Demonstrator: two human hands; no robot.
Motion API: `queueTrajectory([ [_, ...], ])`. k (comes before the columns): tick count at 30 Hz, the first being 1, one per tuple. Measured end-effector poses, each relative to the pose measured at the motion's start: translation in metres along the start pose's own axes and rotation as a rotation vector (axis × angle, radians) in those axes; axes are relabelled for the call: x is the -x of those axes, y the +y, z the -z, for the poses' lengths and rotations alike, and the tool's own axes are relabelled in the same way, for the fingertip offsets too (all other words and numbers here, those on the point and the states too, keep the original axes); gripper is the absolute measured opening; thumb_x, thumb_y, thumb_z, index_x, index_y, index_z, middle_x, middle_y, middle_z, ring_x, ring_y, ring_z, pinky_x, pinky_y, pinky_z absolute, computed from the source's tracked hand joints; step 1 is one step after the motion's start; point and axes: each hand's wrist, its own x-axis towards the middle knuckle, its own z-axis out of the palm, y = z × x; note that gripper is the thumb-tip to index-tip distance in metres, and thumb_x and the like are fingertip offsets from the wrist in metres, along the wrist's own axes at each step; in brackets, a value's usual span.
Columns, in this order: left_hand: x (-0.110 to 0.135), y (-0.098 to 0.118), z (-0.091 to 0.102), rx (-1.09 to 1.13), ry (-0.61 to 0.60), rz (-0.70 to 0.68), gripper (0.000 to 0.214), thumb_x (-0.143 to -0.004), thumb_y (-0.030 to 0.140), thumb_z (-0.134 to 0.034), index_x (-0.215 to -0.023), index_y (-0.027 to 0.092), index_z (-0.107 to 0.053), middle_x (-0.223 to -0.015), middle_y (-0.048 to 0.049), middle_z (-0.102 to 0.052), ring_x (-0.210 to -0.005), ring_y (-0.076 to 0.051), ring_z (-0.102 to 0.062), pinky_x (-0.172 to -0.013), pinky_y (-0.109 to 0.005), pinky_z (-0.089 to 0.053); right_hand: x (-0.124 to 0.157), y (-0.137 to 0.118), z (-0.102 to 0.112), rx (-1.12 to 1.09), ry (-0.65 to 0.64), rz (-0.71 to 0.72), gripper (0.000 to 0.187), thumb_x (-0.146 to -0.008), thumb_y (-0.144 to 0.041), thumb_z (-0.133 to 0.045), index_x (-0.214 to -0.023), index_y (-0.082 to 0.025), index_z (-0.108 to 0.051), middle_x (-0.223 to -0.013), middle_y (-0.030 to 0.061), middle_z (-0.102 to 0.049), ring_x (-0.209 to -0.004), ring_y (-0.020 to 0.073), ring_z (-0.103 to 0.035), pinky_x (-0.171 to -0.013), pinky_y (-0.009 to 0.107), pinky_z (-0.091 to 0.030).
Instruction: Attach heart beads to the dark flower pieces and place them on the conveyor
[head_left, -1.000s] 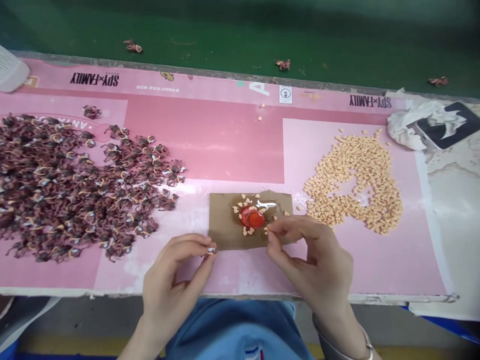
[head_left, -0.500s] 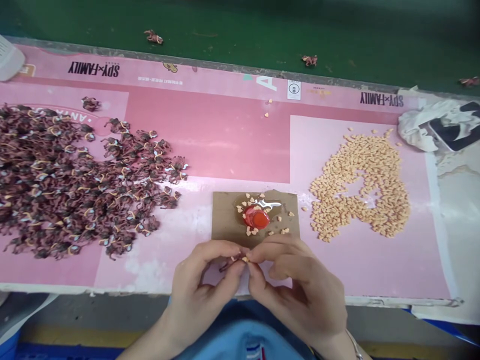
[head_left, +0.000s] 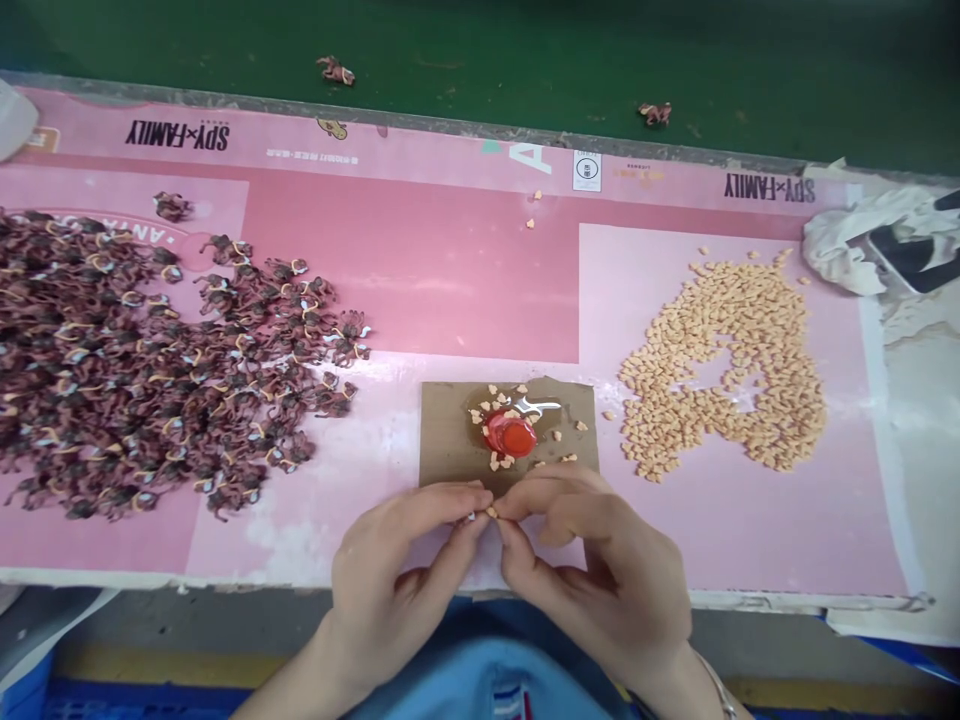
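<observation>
Looking down past our blue shirt [head_left: 487, 680], we see our left hand [head_left: 397, 565] and right hand [head_left: 600, 570] meeting over the near part of the pink printed board [head_left: 225, 560], both curled into tight pinches with the fingertips almost touching. The left thumb and fingers hold a small pale piece [head_left: 471, 517], too small to make out clearly, while the right thumb and fingers hold a peach heart-shaped piece [head_left: 491, 512] just beside it. A silver bracelet [head_left: 712, 685] circles the right wrist, and the rim of a blue crate [head_left: 142, 700] shows on the floor below, its contents hidden. Just beyond the fingertips lies a brown cardboard square [head_left: 450, 430], carrying a glossy red cap or dish [head_left: 510, 435] in an amber smear, with loose peach pieces [head_left: 499, 462] around it; we cannot tell which of the two the red thing is. To the left spreads a dense heap of dark brownish tangled figures [head_left: 150, 360] with yellow bands, and to the right a wide pile of peach pieces [head_left: 720, 360]. Farther off, crumpled white paper [head_left: 844, 240] partly covers a black object [head_left: 911, 255], and two stray figures [head_left: 654, 113] lie on the green table [head_left: 525, 60] beyond the board.
</observation>
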Motion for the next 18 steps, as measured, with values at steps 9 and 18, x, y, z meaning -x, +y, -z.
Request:
queueTrajectory([
  [9,-0.009,-0.006,0.012,0.055,0.037,-0.046,0.025,-0.091,-0.003,-0.069,-0.099,0.021,-0.074,-0.106,0.0003,-0.078,-0.099,-0.012,-0.071,-0.094,-0.022,-0.058,-0.004,0.022,0.016,0.45,0.024,0.044,0.024,-0.097,-0.008,-0.06,-0.086,-0.026,-0.049,-0.082,-0.0018,-0.076,-0.08,0.0148,-0.076,-0.07,0.024,-0.064],
  [18,-0.007,-0.004,0.013,0.285,0.049,0.171,0.021,-0.093,0.007,-0.074,-0.103,0.026,-0.077,-0.099,0.0029,-0.078,-0.093,-0.009,-0.075,-0.087,-0.014,-0.062,-0.004,0.019,0.018,0.498,0.007,0.115,0.025,-0.097,-0.006,-0.062,-0.09,-0.026,-0.05,-0.085,-0.0012,-0.077,-0.08,0.014,-0.075,-0.074,0.024,-0.064],
])
